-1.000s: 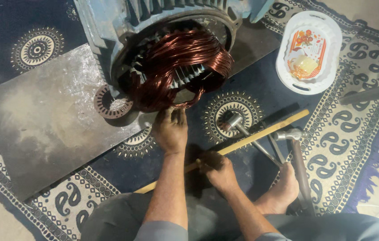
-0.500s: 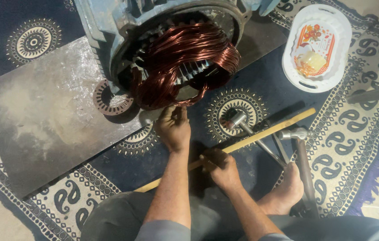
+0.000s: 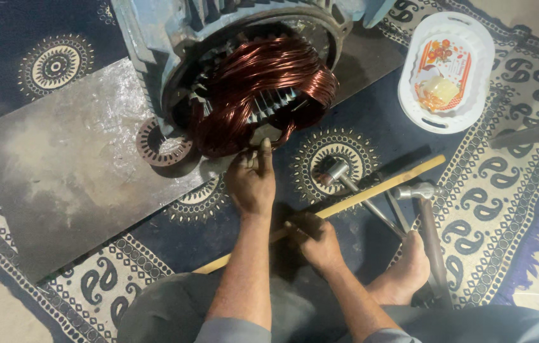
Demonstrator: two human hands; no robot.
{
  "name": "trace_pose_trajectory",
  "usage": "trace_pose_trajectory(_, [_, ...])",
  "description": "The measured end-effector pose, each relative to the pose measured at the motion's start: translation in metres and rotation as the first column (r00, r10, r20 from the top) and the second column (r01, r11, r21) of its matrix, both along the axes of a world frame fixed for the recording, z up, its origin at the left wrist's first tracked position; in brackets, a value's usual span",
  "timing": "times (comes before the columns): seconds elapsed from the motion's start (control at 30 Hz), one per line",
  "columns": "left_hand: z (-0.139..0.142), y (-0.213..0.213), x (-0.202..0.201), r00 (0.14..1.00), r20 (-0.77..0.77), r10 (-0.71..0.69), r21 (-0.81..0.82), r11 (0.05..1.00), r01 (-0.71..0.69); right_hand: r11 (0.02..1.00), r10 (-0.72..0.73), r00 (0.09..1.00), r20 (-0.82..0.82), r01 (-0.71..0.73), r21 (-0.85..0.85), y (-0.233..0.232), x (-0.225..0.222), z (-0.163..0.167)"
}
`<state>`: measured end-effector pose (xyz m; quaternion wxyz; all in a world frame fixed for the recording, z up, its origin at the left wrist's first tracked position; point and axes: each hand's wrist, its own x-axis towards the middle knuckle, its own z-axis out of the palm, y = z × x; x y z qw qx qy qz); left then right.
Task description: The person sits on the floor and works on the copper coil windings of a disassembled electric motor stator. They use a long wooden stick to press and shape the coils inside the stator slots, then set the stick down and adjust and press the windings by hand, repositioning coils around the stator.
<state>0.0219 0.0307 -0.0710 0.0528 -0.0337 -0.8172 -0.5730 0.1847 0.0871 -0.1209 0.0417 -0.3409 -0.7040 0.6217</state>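
A big blue motor housing (image 3: pixel 155 38) lies on its side, with copper wire coils (image 3: pixel 263 82) bulging from its open end. My left hand (image 3: pixel 251 181) reaches up to the lower edge of the coils, fingertips touching the dark stator core there. My right hand (image 3: pixel 317 241) rests low on the rug, closed around a long pale wooden stick (image 3: pixel 384 187) that runs diagonally up to the right.
A grey metal sheet (image 3: pixel 60 178) lies under the motor on a patterned blue rug (image 3: pixel 523 190). A round slotted lamination (image 3: pixel 161 143) sits by the housing. Two hammers (image 3: pixel 425 222) lie right of the stick beside my bare foot (image 3: pixel 403 276). A white plastic basket (image 3: pixel 447 63) stands upper right.
My left hand has slid slightly up toward the coils. The view has shifted a little; my right hand stays on the stick.
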Motion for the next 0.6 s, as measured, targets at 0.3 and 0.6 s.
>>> trace_pose_trajectory(0.3, [-0.030, 0.018, -0.004, 0.908, 0.403, -0.113, 0.527, 0.840, -0.130, 0.998, 0.035, 0.999, 0.017, -0.034, -0.053, 0.002, -0.001, 0.002])
trace_pose_trajectory(0.6, [-0.017, 0.001, -0.005, 0.867, 0.449, -0.214, 0.434, 0.901, -0.002, 0.981, 0.107, 0.993, -0.040, -0.099, 0.164, 0.006, 0.001, -0.005])
